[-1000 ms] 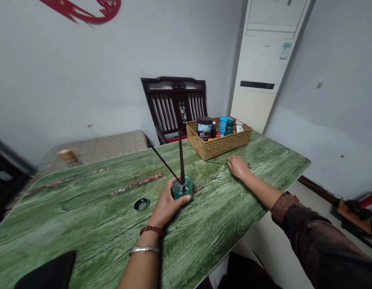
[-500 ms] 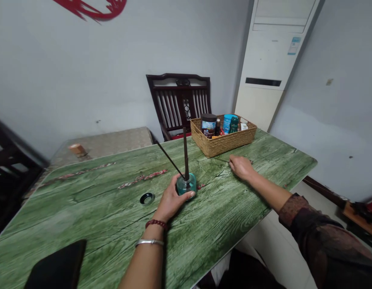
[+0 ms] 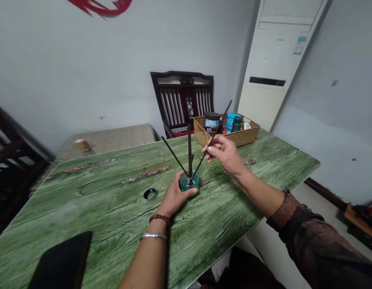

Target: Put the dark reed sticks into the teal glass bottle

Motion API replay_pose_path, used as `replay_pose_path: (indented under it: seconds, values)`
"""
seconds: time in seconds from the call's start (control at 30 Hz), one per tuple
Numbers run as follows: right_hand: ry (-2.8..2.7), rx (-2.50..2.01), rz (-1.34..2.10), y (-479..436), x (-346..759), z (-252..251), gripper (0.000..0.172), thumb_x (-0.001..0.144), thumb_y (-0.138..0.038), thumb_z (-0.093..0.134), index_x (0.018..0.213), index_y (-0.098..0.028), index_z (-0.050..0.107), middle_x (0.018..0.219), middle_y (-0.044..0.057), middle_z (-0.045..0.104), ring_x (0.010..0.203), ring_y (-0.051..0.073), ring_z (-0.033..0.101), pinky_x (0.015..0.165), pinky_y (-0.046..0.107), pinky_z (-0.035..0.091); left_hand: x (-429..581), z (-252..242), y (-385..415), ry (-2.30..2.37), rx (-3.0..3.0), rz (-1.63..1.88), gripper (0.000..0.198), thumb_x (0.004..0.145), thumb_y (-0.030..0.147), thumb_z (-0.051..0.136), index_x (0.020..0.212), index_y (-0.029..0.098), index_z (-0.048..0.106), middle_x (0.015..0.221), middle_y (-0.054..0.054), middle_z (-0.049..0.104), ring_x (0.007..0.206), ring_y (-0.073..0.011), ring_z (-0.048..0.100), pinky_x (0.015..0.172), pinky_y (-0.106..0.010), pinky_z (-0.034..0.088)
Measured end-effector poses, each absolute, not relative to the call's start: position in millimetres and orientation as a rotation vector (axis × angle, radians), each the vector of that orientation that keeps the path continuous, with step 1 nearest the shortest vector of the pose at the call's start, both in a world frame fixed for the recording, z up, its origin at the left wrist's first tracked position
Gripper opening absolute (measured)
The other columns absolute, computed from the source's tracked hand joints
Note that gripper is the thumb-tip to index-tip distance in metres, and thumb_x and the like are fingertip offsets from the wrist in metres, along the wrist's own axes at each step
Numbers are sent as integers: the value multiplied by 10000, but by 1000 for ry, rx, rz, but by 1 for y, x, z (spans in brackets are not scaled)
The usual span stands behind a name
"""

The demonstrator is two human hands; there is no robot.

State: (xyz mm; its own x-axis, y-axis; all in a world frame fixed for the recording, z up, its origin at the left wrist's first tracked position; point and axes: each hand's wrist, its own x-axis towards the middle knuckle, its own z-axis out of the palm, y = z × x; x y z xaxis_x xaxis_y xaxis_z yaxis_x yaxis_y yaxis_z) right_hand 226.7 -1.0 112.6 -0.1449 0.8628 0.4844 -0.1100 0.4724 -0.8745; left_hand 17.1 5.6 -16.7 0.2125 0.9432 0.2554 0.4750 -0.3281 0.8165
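A glass reed diffuser bottle point(image 3: 190, 182) with teal liquid stands on the green table, and my left hand point(image 3: 176, 196) is wrapped round its near side. Several dark reed sticks point(image 3: 190, 150) rise from its neck, one leaning left. Between the thumb and fingers of my right hand point(image 3: 223, 152) is another dark reed stick point(image 3: 225, 112), slanted up to the right. Its lower end is at the bottle's mouth; I cannot tell how far in it reaches. A black ring-shaped cap point(image 3: 150, 194) lies left of the bottle.
Behind my right hand a woven basket point(image 3: 247, 138) holds a dark-lidded jar point(image 3: 212, 121), a blue container and a green bottle. A black tablet-like slab point(image 3: 61, 261) lies at the front left of the green table point(image 3: 113, 208). A dark wooden chair point(image 3: 182, 100) stands beyond.
My right hand has lifted a reed stick from the table beside the basket and brought it left, its lower end now at the bottle's mouth. My left hand still holds the bottle.
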Motion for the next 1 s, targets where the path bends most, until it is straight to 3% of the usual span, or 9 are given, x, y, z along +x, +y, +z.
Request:
replay_pose_path:
  seconds: [0.2, 0.57, 0.8, 1.0]
  values:
    - [-1476, -683, 989, 2, 205, 101, 339, 789, -483, 713, 888, -220, 523, 833, 0, 707, 628, 105, 636, 600, 252, 557, 18, -19, 7, 1272, 1873, 1054, 745, 644, 455, 796, 1275, 191, 501, 1168, -103, 673, 1068, -303, 642, 950, -449, 483]
    - [-1639, -866, 796, 20, 192, 88, 135, 805, -304, 640, 825, -215, 540, 701, -40, 625, 595, 112, 594, 581, 241, 497, 17, -17, 6, 1231, 1895, 1032, 704, 679, 465, 773, 1266, 183, 505, 1152, -97, 678, 1064, -297, 643, 948, -442, 482]
    - [-1745, -1109, 451, 12, 212, 67, 168, 810, -271, 658, 967, -211, 660, 844, -3, 701, 683, 128, 613, 703, 261, 478, 17, -19, 7, 1229, 1896, 1038, 703, 685, 465, 775, 1269, 185, 502, 1170, -98, 674, 1087, -299, 635, 974, -453, 475]
    - [-1700, -1419, 454, 42, 244, 22, 86, 829, -231, 605, 819, -188, 679, 706, -21, 673, 665, 128, 603, 688, 234, 441, 17, -15, 4, 1256, 1883, 1046, 706, 676, 463, 786, 1268, 192, 514, 1174, -88, 678, 1070, -277, 650, 969, -428, 484]
